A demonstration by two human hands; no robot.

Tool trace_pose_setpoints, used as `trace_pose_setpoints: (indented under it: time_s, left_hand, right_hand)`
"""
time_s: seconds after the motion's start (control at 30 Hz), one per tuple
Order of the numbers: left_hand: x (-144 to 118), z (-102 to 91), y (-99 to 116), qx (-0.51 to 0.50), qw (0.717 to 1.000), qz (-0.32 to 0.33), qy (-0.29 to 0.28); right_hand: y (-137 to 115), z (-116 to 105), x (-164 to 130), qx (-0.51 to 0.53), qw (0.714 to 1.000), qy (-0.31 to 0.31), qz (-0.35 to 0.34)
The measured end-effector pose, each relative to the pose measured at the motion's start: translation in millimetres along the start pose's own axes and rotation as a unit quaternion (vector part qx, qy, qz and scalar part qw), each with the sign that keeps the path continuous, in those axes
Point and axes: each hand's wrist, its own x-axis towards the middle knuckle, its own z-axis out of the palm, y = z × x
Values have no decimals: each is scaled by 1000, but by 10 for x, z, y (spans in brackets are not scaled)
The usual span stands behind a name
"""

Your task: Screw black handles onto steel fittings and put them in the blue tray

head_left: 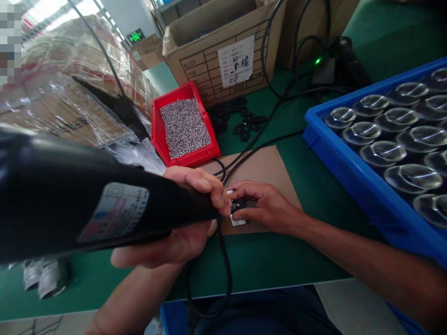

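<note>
A black electric screwdriver with a pale label fills the left side of the view, its far end pointing at the work spot. My left hand is wrapped round its narrower end. My right hand pinches a small black part with finger and thumb, directly in front of the tool's end. White material shows beside that part, over a brown cardboard sheet. The tool's tip is hidden behind my left fingers, so contact with the part cannot be made out.
A red bin of small metal screws stands beyond my hands, near loose black parts. On the right a blue crate holds several clear-topped hexagonal pieces. A cardboard box stands behind. Black cables cross the green table.
</note>
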Motion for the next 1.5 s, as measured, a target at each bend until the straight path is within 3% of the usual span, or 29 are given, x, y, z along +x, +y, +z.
trace_pose_setpoints:
  time_s: [0.23,0.47,1.13,1.5]
  left_hand:
    - [44,52,-32,-13,998,35,43]
    - [106,136,68,-1,999,-22,41]
    - [127,168,108,19,998,-38,42]
    - [93,176,57,11,997,-32,75]
  right_hand:
    - [100,-39,-14,-6,1000,-10,-8]
    - [42,1,-27,13,1000,0,3]
    - [-43,21,18,-14,1000,-12,8]
    - [-59,50,20,-19,1000,-16,6]
